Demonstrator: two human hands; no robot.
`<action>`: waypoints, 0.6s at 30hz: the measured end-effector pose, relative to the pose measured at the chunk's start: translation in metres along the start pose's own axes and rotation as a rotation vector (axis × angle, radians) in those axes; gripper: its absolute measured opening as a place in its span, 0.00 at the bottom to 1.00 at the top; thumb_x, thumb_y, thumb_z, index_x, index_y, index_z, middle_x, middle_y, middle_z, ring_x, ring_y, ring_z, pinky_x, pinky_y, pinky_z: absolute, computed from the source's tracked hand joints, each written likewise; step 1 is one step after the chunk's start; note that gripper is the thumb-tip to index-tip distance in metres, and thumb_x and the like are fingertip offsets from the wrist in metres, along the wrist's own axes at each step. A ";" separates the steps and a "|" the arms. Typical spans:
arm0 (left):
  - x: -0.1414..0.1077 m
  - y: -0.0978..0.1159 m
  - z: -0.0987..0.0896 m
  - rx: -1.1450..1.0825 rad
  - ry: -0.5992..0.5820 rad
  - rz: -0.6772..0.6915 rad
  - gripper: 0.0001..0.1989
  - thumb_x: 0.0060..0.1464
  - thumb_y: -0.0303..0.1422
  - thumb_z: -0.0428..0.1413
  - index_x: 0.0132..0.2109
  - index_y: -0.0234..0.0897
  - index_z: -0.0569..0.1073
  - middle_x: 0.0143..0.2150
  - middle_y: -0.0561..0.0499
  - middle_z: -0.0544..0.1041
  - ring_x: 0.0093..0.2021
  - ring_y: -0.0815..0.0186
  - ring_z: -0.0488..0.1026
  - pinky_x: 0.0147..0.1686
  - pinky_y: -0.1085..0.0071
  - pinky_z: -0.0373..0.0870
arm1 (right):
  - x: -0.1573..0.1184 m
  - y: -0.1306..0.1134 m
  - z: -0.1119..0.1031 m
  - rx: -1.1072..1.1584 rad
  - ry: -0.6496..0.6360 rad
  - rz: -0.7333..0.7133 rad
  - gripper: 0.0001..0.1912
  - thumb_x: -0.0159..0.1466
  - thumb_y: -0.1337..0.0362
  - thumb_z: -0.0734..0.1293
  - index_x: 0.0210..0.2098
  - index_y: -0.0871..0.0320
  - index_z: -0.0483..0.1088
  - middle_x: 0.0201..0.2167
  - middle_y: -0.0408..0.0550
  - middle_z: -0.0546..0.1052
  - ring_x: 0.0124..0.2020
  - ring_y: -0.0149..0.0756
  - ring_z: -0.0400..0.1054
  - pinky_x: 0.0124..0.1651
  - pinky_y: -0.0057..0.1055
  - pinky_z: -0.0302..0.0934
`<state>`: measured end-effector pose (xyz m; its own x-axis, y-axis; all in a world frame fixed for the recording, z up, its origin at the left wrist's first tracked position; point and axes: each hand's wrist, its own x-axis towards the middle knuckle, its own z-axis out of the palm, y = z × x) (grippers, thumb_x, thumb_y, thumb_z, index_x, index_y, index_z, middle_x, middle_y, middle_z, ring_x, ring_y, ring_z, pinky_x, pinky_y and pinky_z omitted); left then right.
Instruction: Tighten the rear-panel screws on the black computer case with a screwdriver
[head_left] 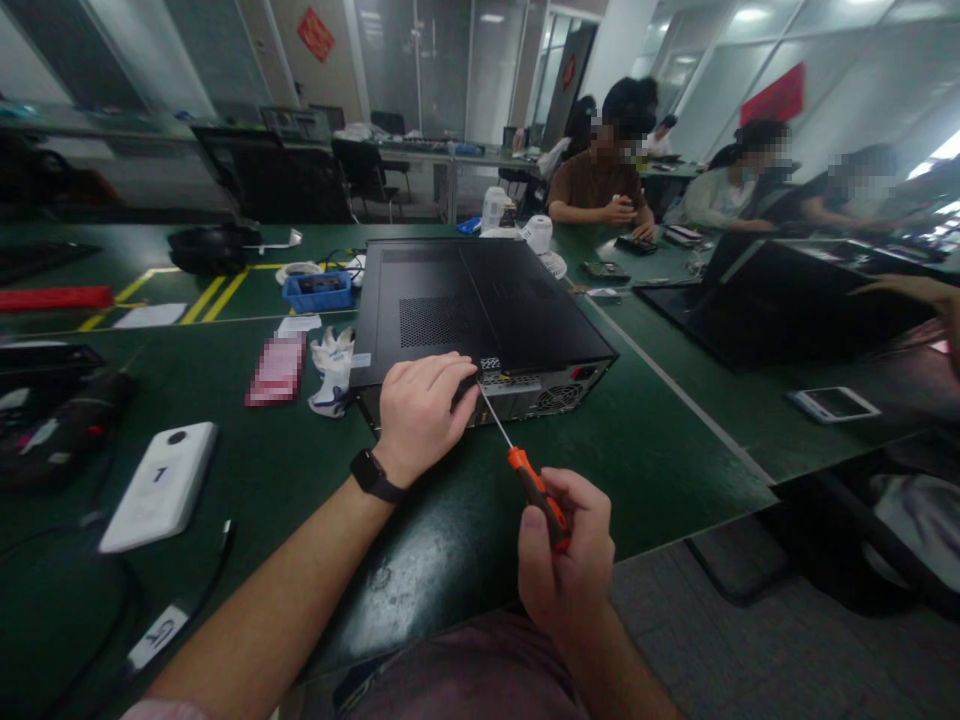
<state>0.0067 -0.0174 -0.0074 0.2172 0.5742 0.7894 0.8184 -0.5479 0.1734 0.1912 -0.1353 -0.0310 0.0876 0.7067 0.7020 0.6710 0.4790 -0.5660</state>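
A black computer case (442,270) lies flat on the green table, its back panel (517,400) with ports and a fan grille facing me. My left hand (424,410), wearing a dark watch, rests at the case's near edge. Its fingers and thumb close around something dark there, which I cannot make out. In my right hand (566,550) is a screwdriver (536,485) with an orange and black handle. The slim shaft points up and left, and its tip meets the back panel just beside my left fingertips. Whether it sits in a screw is too small to tell.
Left of the case lie a white glove (331,372), a pink packet (277,368), a blue bin (318,291) and a white power bank (159,487). A phone (834,403) and a black laptop-like panel (795,300) are at right. People sit across, one in brown (589,190).
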 end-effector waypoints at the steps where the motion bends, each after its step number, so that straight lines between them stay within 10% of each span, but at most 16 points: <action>1: 0.000 0.000 0.000 -0.001 -0.001 0.001 0.08 0.64 0.33 0.58 0.49 0.41 0.76 0.51 0.48 0.84 0.53 0.58 0.80 0.50 0.57 0.68 | 0.002 -0.001 0.000 0.005 0.009 -0.011 0.18 0.66 0.65 0.65 0.55 0.58 0.64 0.36 0.47 0.76 0.26 0.32 0.72 0.28 0.30 0.69; 18: 0.000 0.000 0.000 -0.020 -0.005 -0.010 0.08 0.65 0.33 0.58 0.50 0.41 0.77 0.52 0.48 0.84 0.54 0.58 0.80 0.50 0.57 0.67 | 0.006 -0.003 -0.001 0.026 0.045 -0.070 0.16 0.66 0.68 0.64 0.53 0.56 0.66 0.39 0.49 0.76 0.33 0.36 0.75 0.35 0.34 0.73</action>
<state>0.0067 -0.0178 -0.0070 0.2118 0.5824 0.7848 0.8095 -0.5545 0.1930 0.1899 -0.1334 -0.0248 0.0742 0.6470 0.7588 0.6573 0.5405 -0.5251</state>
